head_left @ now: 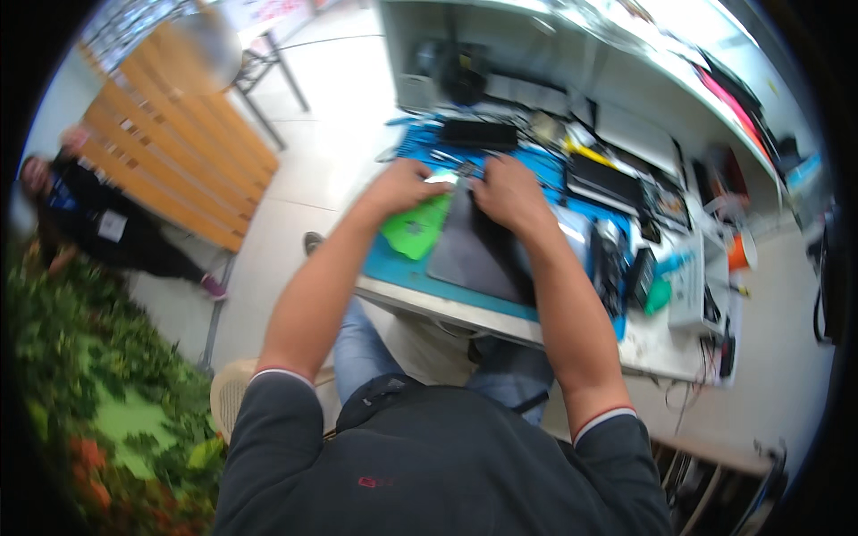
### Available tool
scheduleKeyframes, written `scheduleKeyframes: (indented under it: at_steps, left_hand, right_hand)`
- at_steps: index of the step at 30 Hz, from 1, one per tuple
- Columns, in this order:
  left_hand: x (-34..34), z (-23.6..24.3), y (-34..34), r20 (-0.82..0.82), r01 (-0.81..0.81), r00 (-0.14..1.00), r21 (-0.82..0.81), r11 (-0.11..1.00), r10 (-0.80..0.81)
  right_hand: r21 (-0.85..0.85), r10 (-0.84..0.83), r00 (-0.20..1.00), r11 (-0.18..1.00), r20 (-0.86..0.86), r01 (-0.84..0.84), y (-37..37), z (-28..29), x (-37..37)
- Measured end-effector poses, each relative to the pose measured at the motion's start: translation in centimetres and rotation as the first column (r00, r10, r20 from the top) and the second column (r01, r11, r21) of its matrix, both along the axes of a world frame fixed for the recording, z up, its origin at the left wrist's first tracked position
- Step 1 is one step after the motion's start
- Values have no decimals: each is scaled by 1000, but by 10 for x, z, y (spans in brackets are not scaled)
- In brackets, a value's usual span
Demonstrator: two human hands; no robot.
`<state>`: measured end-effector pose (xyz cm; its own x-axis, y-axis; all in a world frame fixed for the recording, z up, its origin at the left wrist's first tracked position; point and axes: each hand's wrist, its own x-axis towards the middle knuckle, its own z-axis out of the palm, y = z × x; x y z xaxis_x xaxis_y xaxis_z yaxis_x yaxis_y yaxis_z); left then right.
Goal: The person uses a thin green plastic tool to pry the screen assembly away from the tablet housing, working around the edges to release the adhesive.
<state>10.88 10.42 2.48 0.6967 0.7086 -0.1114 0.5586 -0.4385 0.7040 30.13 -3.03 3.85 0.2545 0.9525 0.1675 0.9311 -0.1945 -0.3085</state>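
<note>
On the blue mat [380, 259] lies a dark grey flat panel [478, 255], which looks like part of a laptop. A bright green, limp piece [416, 228] with dark marks rests to its left; whether it is cloth or plastic is unclear. My left hand [404, 188] is closed at the green piece's upper end, beside a small whitish bit under the thumb. At the panel's far edge, my right hand [509, 189] has its fingers curled together. Small metallic parts [466, 168] show between both hands. Blur hides what the fingertips pinch.
Behind my hands sits a black box-like object [478, 134] among cables. A black device [603, 179], dark tools [609, 259], a green bulb [658, 295] and a white organiser [693, 286] crowd the right. A shelf overhangs the bench. A person [107, 214] is at far left.
</note>
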Motion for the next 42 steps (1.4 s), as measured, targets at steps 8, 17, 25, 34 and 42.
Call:
scheduleKeyframes:
  at_steps: [8,17,25,34,42]
  left_hand:
    - [9,7,-2,17,-7,1000,-260,966,12]
    - [-2,-1,-2,199,63,980,-323,944,2]
    - [-23,19,4,90,160,986,-346,924,-137]
    - [-53,30,-9,-36,201,975,-288,936,-221]
    - [-73,22,-12,-26,151,986,-316,937,-167]
  right_hand:
    - [-42,-88,992,996,-94,84,11,1,-1]
    - [-46,-159,983,987,-88,156,21,1,-13]
    - [-118,-166,977,981,-131,151,20,16,-17]
    - [-40,-191,981,981,-44,190,22,9,-18]
    - [-67,-178,980,983,-94,172,22,20,-23]
